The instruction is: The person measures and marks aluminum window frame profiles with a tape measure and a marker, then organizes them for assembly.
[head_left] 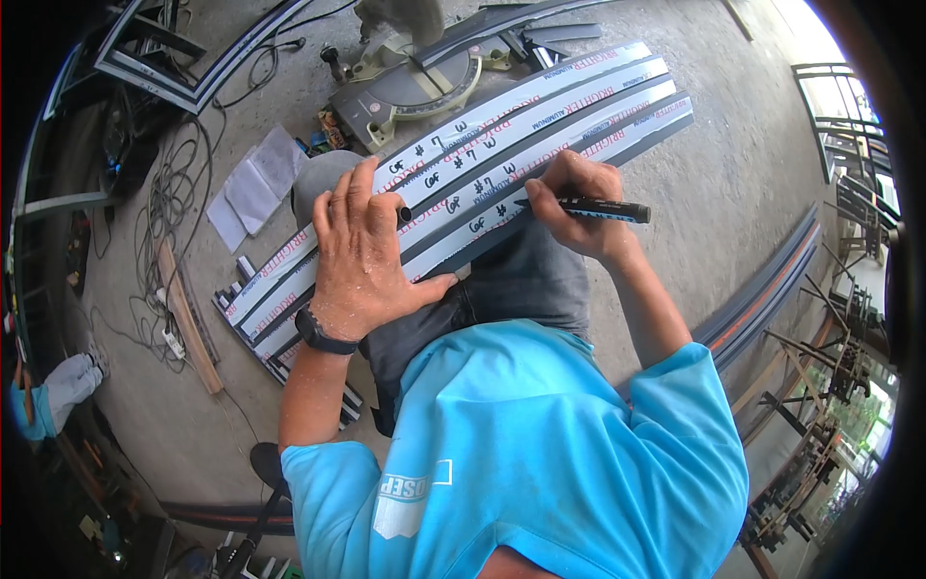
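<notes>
Several long aluminum profiles with printed white film lie side by side across my lap. Black handwriting, "GF #7 W", runs over three of them; on the nearest one "GF #" shows. My right hand grips a black marker, its tip at the nearest profile beside the "#". My left hand rests on the profiles with its fingers spread. A black marker cap shows by its fingers, apparently held between them.
Beyond the profiles stands a miter saw. Paper sheets, tangled cables and a wooden strip lie on the floor at the left. More long profiles lie at the right. Part of another person shows at the far left.
</notes>
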